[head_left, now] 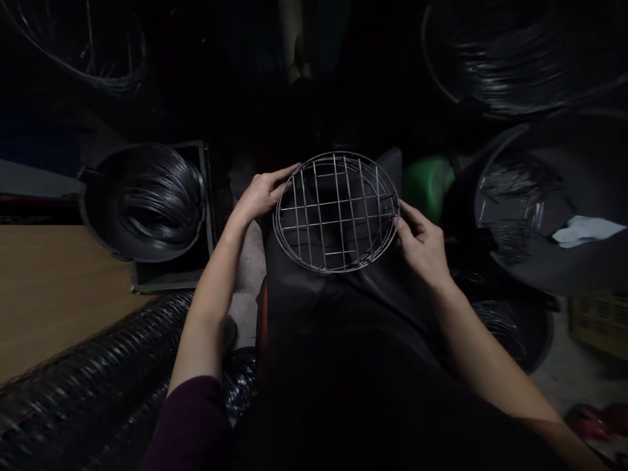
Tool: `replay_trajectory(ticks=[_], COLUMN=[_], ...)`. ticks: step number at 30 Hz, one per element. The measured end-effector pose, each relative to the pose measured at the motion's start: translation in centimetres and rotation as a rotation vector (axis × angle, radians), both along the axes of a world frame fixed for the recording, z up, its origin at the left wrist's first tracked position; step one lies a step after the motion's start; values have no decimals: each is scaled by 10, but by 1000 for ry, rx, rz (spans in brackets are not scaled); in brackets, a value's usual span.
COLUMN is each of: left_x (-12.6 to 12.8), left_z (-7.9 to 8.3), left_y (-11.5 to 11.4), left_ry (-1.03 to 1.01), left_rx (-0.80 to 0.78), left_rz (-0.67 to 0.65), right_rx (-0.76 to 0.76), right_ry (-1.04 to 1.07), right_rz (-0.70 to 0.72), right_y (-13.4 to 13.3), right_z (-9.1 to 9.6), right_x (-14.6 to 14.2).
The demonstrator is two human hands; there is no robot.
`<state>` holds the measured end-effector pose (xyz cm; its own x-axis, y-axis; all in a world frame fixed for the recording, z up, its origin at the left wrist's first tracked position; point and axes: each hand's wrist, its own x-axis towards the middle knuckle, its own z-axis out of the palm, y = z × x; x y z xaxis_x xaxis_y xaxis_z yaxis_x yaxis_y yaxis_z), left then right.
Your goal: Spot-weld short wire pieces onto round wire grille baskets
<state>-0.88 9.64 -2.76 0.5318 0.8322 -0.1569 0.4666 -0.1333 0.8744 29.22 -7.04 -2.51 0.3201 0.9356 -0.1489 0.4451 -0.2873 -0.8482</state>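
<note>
A round wire rack (pixel 321 224), with rings at its rim and straight wires crossing inside, is held up over my dark apron (pixel 304 301). My left hand (pixel 262 195) grips the rim at the upper left, fingers reaching along and behind the wire. On the opposite side, my right hand (pixel 422 243) pinches the rim between thumb and fingers. Part of the left fingers is hidden behind the rack. Several wire rings seem to overlap along the lower right of the rim.
At left a black tub (pixel 91 216) holds wire rings (pixel 159 196); below it lie long stacks of wire rings (pixel 98 373). To the right, a large black tub (pixel 579 144) contains short wires (pixel 510 229) and a white piece (pixel 589 230). A green object (pixel 429 186) stands behind my right hand.
</note>
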Motion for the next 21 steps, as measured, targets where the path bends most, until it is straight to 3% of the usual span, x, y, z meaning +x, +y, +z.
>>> replay_trajectory(ticks=[6, 11, 16, 21], left_x=[1, 1, 2, 5], left_z=[-2, -18, -33, -31], left_y=[-3, -13, -17, -23], left_ry=[37, 54, -3, -2], left_rx=[3, 69, 35, 75], left_rz=[16, 80, 158, 186], right_rx=[28, -13, -78, -10], right_ry=[35, 50, -80, -107], right_rz=[-7, 0, 49, -1], right_y=[9, -2, -14, -12], right_z=[-6, -13, -25, -40], right_x=[0, 1, 0, -4])
